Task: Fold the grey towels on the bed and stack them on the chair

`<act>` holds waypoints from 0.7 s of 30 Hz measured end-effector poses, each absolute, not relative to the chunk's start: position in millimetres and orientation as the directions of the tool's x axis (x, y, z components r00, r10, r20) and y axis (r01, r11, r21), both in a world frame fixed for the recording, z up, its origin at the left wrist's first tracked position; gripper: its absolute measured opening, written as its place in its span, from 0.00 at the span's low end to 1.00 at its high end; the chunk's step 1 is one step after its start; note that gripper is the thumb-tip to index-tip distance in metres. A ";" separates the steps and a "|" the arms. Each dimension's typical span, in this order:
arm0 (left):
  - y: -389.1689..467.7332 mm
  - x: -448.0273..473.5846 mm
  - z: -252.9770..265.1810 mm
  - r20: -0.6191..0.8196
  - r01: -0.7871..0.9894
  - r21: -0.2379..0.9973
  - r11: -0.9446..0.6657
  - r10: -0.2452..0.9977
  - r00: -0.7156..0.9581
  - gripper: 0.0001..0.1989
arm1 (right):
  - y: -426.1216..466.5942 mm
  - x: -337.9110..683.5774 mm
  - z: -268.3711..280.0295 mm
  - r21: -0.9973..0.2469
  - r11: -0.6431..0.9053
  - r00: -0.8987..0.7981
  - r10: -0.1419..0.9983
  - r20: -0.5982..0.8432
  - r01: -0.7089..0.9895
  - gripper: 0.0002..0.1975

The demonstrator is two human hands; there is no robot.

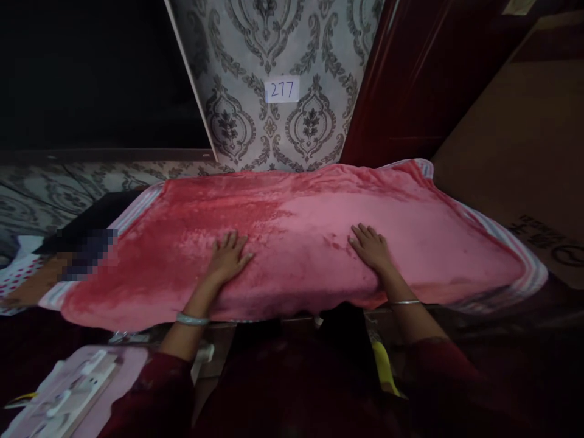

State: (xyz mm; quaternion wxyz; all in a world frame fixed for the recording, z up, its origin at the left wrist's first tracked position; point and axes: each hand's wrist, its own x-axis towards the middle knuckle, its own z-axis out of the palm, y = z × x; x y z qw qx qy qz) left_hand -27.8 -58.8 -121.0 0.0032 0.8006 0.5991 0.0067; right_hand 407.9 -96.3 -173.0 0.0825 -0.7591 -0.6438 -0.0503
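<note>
A pink-red plush blanket [319,213] with striped edging lies spread over a surface in front of me, its near edge hanging over the front. My left hand [227,257] rests flat on its darker red part, left of the middle, fingers spread. On the lighter pink part, right of the middle, my right hand [370,246] lies palm down with its fingers outstretched. Neither hand holds anything. The blanket looks mostly smooth, with low ripples along its far edge. What is under it is hidden.
A large cardboard box [515,146] stands at the right. A dark screen [100,79] is at the upper left, beside the patterned wall [269,36] with a paper label [281,89]. A white power strip [86,389] lies on a pink surface at lower left.
</note>
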 end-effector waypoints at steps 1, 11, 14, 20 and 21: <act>-66.8 -14.5 -123.3 0.000 0.940 0.026 -0.340 0.940 0.340 0.34 | -95.8 408.2 -173.1 -0.063 -0.154 0.163 0.970 0.182 0.986 0.29; -151.5 67.1 -115.6 0.005 0.365 0.619 -0.695 0.468 0.884 0.23 | -99.1 408.3 -172.5 -0.062 -0.149 0.158 0.969 0.190 0.987 0.28; -141.2 41.3 -104.5 0.096 0.453 0.665 -0.594 0.669 0.737 0.24 | -99.4 398.4 -162.9 -0.085 -0.173 0.187 0.964 0.190 0.981 0.28; -105.7 0.6 -110.3 0.085 0.939 0.161 -0.303 0.952 0.293 0.31 | -99.2 314.2 -142.5 -0.158 0.074 -0.035 0.972 0.233 0.985 0.28; -104.3 -1.2 -114.5 0.055 0.951 0.117 -0.285 0.958 0.280 0.32 | -100.5 299.5 -143.0 -0.149 0.130 -0.097 0.973 0.212 0.980 0.28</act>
